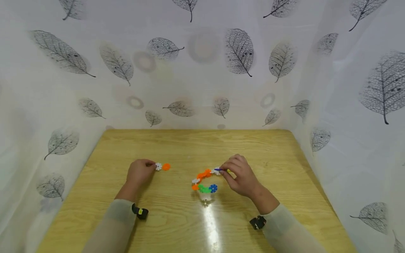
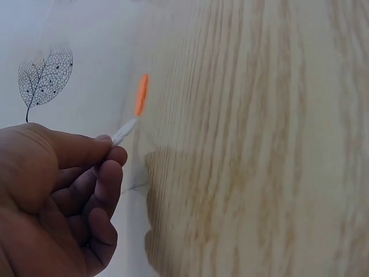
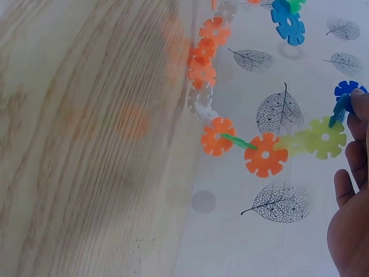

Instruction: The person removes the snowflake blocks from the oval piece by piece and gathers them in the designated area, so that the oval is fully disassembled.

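My left hand pinches a white notched plastic disc between thumb and forefinger. At the far edge of that disc is an orange disc, lined up with it. Over the right half of the table, my right hand pinches a blue disc at one end of a curved chain of interlocked snowflake discs. Orange, white, green and yellow pieces make up the chain. Its other end, with green pieces and a blue disc, curls back toward the right hand.
The wooden table has a bright light reflection near its front middle. A pale curtain printed with dark leaves hangs behind it and along both sides. Each wrist wears a small black camera.
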Action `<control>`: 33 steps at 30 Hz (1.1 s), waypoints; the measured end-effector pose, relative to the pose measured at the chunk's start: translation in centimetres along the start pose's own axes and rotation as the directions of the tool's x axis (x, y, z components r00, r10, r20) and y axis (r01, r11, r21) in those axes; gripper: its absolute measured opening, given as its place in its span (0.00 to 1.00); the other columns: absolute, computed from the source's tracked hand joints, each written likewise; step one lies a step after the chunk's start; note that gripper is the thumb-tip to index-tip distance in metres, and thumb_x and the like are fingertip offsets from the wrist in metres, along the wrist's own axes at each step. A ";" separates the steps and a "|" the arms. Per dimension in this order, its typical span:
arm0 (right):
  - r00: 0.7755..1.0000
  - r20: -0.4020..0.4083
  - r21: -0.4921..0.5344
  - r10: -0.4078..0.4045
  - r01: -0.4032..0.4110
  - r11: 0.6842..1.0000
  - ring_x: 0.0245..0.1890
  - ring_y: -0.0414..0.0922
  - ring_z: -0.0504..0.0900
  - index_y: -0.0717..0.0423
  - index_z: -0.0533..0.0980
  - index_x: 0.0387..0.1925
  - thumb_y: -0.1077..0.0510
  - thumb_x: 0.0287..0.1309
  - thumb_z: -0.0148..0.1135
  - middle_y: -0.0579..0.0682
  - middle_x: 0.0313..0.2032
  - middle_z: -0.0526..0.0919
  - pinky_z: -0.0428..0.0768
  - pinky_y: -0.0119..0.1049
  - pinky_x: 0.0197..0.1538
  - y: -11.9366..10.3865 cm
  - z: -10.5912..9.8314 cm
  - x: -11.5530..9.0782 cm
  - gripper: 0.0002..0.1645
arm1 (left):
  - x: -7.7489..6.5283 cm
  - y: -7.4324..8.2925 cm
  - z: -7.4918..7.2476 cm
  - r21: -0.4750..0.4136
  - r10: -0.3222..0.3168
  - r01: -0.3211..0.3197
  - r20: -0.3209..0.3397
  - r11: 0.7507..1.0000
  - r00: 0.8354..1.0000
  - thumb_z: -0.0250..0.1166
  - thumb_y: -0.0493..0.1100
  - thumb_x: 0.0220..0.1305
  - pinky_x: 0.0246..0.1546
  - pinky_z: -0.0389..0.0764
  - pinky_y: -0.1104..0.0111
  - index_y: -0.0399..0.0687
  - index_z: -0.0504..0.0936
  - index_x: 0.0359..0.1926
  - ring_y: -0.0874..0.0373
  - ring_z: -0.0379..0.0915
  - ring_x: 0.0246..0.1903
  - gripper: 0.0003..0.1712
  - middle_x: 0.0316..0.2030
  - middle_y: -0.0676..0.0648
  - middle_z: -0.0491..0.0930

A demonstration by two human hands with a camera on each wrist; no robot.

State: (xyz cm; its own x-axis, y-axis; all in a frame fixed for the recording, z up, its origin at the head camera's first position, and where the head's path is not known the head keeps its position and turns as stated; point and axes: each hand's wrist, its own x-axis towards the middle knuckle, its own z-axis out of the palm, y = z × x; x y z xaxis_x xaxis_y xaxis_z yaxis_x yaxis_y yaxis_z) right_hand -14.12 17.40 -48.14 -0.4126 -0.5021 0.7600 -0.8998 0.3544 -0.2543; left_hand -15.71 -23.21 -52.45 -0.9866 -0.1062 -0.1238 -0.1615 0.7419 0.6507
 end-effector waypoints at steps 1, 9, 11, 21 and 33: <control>1.000 0.000 -0.001 0.000 0.000 1.000 0.36 0.46 0.78 0.55 0.84 0.38 0.64 0.60 0.73 0.45 0.35 0.85 0.71 0.45 0.43 0.0 0.0 0.0 0.05 | 0.1 -0.1 0.0 0.007 0.001 -0.001 0.003 1.000 1.000 0.64 0.47 0.73 0.53 0.80 0.45 0.38 0.89 0.50 0.37 0.81 0.52 0.17 0.50 0.36 0.86; 1.000 -0.001 0.011 -0.004 0.004 1.000 0.36 0.46 0.78 0.56 0.84 0.38 0.64 0.61 0.72 0.45 0.36 0.85 0.72 0.45 0.44 -0.1 0.1 0.0 0.04 | 0.7 -0.7 0.1 0.044 -0.013 0.012 0.021 0.999 1.000 0.66 0.48 0.71 0.51 0.80 0.46 0.40 0.90 0.46 0.40 0.82 0.49 0.16 0.48 0.38 0.87; 1.000 -0.002 0.011 -0.006 0.006 1.000 0.36 0.46 0.78 0.56 0.84 0.38 0.64 0.61 0.72 0.45 0.35 0.85 0.72 0.45 0.44 -0.2 0.2 -0.1 0.04 | 0.8 -0.8 0.1 0.051 -0.011 0.010 0.026 0.999 1.000 0.66 0.48 0.71 0.50 0.80 0.46 0.41 0.91 0.45 0.40 0.82 0.48 0.15 0.47 0.38 0.88; 1.000 -0.003 0.013 -0.007 0.007 1.000 0.36 0.46 0.78 0.56 0.84 0.38 0.64 0.60 0.73 0.45 0.36 0.85 0.72 0.45 0.45 -0.2 0.4 0.0 0.05 | 0.8 -0.7 -0.1 0.049 -0.026 0.024 0.035 0.998 0.999 0.65 0.49 0.71 0.50 0.80 0.46 0.40 0.90 0.47 0.39 0.82 0.49 0.17 0.48 0.37 0.87; 1.000 0.004 0.014 0.002 -0.002 1.000 0.37 0.46 0.78 0.56 0.84 0.38 0.66 0.57 0.74 0.45 0.36 0.85 0.72 0.45 0.44 -0.3 0.6 0.3 0.08 | 0.2 0.5 0.1 -0.068 0.048 -0.047 0.011 0.997 0.999 0.66 0.50 0.72 0.47 0.83 0.51 0.39 0.88 0.52 0.43 0.83 0.48 0.19 0.48 0.39 0.87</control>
State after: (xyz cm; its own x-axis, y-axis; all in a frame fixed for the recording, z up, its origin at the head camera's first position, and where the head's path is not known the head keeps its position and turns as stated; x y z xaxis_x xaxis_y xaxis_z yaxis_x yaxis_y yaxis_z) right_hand -14.03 16.70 -48.19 -0.4147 -0.5044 0.7574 -0.9010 0.3440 -0.2643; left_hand -15.96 -22.80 -52.17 -0.9929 -0.0632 -0.1007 -0.1161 0.6990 0.7056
